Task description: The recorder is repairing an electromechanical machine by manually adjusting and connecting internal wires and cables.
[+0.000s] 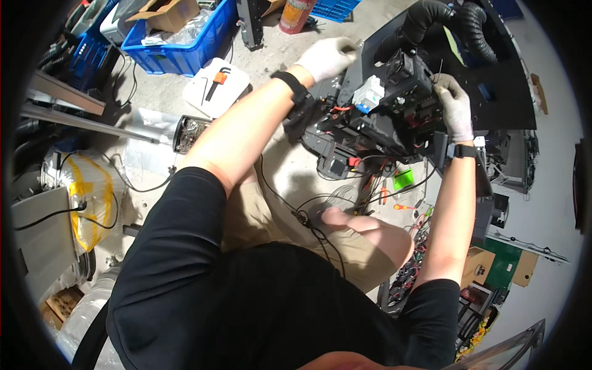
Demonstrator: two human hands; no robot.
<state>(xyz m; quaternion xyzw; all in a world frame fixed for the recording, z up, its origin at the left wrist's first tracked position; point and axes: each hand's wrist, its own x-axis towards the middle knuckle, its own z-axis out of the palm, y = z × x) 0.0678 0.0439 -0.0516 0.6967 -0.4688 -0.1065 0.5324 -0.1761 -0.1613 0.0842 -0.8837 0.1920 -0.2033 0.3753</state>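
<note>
A black machine frame (364, 132) with cables and exposed parts stands before me, and a white-and-blue block (369, 94) sits on it. My left hand (330, 58), in a white glove, is at the frame's far left edge with its fingers curled together; what they grip is hidden. On the right side of the frame, my right hand (454, 105), also gloved, has thumb and fingers pinched around a thin metal rod (440, 66) that points upward. Black ribbed hoses (425, 21) arch over a large dark panel behind the frame.
To the left lie a white tray (233, 102) with an orange-and-black hex key set (217, 79), a black box of small metal parts (188, 132) and a blue crate (176, 58). Loose cables, a green box (403, 179) and an orange-handled screwdriver (402, 207) are near my knee.
</note>
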